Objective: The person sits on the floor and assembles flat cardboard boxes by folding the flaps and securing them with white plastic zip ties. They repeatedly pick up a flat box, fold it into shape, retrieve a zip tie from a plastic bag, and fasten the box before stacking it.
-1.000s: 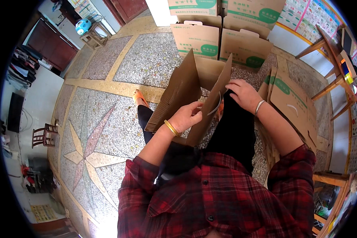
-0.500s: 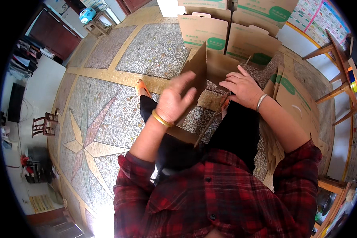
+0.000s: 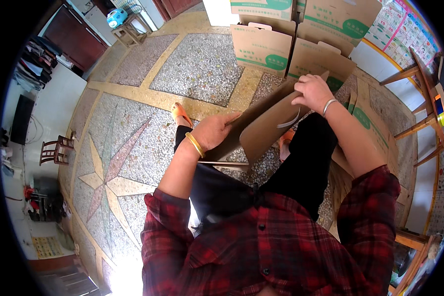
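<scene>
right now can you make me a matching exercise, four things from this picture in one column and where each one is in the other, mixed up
Things:
1. left hand
2. right hand
3. gold bangle
4. orange sandal

Places:
A. on the terrazzo floor, ahead of the left knee
B. on the lower left edge of the flat cardboard box
C. around the left wrist
D. on the top edge of the cardboard box

Pairs: 1-B, 2-D, 3-C, 4-A
</scene>
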Tool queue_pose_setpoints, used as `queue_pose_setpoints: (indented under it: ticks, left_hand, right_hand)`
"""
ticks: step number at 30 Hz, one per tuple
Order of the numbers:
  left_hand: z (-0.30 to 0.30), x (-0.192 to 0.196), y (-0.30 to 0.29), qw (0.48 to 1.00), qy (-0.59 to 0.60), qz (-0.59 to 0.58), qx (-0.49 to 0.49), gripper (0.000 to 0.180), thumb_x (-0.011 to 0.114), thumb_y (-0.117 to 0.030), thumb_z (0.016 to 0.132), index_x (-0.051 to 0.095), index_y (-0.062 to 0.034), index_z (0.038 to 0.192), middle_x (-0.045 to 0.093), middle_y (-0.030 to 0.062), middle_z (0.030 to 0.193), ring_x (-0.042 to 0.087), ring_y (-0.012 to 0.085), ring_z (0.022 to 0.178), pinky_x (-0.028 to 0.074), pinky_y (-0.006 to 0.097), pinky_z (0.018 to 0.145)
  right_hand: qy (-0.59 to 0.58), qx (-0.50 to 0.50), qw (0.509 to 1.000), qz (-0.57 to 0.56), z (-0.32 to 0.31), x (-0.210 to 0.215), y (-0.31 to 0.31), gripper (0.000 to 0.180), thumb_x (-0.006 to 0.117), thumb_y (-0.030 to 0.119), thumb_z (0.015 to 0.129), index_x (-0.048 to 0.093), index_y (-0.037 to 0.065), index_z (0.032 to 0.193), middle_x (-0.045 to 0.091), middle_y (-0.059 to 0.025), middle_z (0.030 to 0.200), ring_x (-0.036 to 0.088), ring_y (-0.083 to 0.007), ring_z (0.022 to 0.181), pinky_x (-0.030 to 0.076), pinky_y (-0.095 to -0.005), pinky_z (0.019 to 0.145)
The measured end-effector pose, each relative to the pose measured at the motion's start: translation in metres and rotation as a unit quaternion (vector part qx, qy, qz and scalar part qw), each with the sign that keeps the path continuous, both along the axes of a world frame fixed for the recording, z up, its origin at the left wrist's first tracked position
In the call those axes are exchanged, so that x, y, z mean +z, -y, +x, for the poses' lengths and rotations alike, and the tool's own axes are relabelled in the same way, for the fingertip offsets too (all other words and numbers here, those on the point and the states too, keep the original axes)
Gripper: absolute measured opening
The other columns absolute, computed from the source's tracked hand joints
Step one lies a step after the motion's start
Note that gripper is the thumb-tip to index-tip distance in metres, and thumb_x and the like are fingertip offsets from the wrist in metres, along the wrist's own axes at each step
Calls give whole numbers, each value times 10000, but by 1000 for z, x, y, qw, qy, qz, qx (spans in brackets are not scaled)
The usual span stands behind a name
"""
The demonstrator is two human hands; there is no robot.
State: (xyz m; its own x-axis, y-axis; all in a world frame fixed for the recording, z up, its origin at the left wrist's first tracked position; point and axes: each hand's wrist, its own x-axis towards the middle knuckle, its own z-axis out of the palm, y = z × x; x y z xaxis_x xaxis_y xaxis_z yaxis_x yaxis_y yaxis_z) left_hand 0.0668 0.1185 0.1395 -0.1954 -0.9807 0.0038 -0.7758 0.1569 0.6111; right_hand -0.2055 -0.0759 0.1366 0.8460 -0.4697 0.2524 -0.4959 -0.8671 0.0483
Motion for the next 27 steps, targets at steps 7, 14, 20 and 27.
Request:
queue_pose_setpoints:
  ticks: [7,14,20,27]
  left_hand:
    - [15,45,24,985,-108,121,-65,385,488,-109,831,527,-106,1213,636,176,971,620,211,869,458,294,787]
    - [4,57,20,987,32,121,-97,426,489,-102,815,510,-165,1237,614,201,960,605,331,859,462,348,775]
    - [2,54,10,992,65,83,-65,380,473,-167,842,530,-171,1217,617,184,946,599,337,851,465,375,748]
    - [-16,91,1,899,160,-403,52,390,610,-9,724,615,-130,1095,570,126,1155,524,290,1093,424,384,912]
  right_hand:
    - [18,-104,994,-2,-4,33,9,349,729,248,637,590,75,906,561,-81,919,534,-274,928,439,-384,785]
    - [-116,42,969,216,17,36,-31,318,619,245,726,616,79,997,613,-158,939,584,-321,871,466,-399,767]
    - [-196,40,949,242,34,50,-33,313,547,323,791,650,53,911,626,-186,844,592,-349,829,465,-427,750]
    - [-43,28,987,155,-5,50,-14,340,539,340,807,609,8,809,592,-215,761,565,-379,754,437,-470,702]
